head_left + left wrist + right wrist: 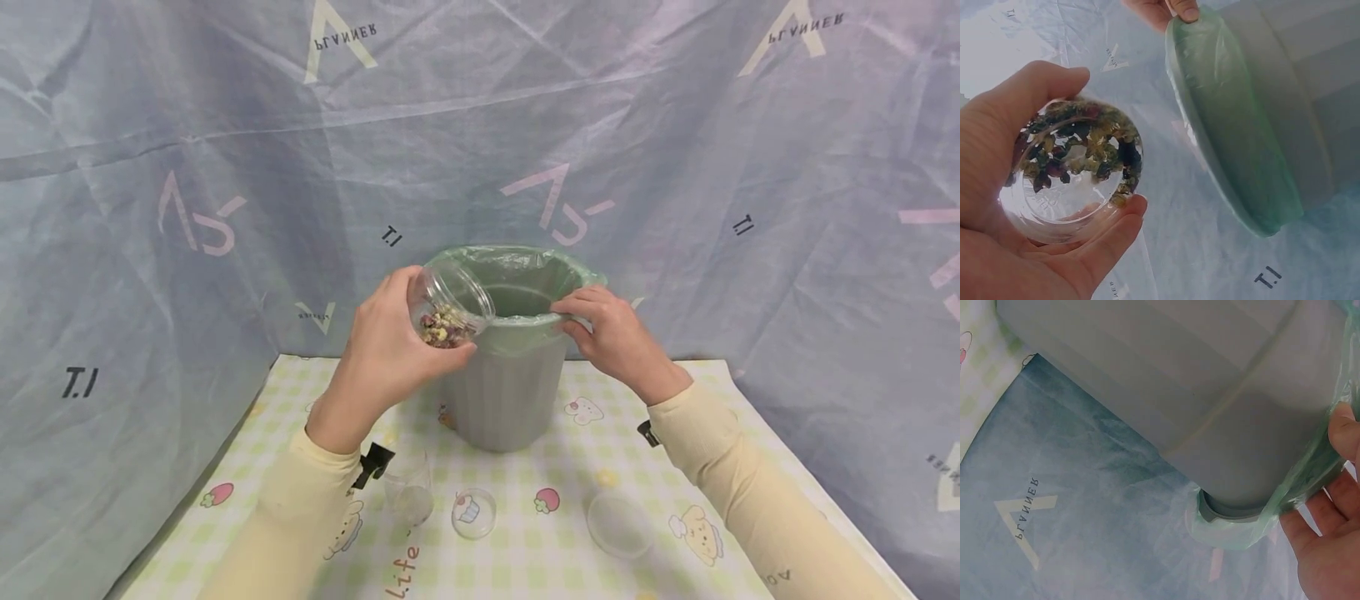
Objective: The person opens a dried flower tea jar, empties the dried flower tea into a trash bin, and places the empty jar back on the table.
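My left hand [378, 342] grips a clear jar [456, 287], tilted with its mouth toward the bin's opening. Dried flower buds [445, 327], yellowish and dark red, lie gathered along the jar's lower side; in the left wrist view they show through its clear base [1079, 200]. A grey trash bin [504, 400] stands upright on the table, lined with a green plastic bag [525, 337] folded over its rim. At the rim's right side, my right hand [618, 337] pinches the bag's edge between thumb and fingers, seen close up in the right wrist view [1329, 544].
In front of the bin, a clear cup [408, 492], a small round clear lid [474, 514] and a larger clear disc [620, 523] rest on the green checked tablecloth [517, 567]. A grey-blue printed curtain [450, 167] hangs behind and at both sides.
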Demonstrator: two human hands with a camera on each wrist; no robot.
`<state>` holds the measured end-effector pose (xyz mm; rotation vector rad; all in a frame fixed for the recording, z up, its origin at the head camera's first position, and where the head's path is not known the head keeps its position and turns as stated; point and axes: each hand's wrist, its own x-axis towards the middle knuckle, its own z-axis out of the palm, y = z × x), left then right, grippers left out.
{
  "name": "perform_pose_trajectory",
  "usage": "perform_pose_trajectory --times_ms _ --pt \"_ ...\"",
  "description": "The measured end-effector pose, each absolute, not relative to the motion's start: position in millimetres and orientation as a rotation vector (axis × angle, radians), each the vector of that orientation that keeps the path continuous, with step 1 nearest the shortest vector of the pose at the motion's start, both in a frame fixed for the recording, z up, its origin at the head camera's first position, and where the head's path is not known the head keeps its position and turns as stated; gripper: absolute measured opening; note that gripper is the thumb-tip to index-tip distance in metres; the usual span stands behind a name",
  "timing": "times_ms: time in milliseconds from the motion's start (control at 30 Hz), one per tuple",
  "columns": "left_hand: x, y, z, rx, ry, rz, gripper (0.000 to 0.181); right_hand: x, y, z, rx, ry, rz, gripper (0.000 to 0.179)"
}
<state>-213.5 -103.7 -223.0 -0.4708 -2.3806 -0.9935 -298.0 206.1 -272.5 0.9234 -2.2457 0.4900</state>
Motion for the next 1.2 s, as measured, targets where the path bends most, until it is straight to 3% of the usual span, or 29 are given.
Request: perform_pose_trajectory --times_ms 667,1200 --pt "-238 -113 -160 -0.443 -2.370 -0.896 0.077 -298 204 -276 0.894 -2.221 0.500 0.026" --pt "-262 -109 -122 -0.373 -2.480 -0.840 0.086 -297 203 -276 0.881 -2.228 0.502 0.026"
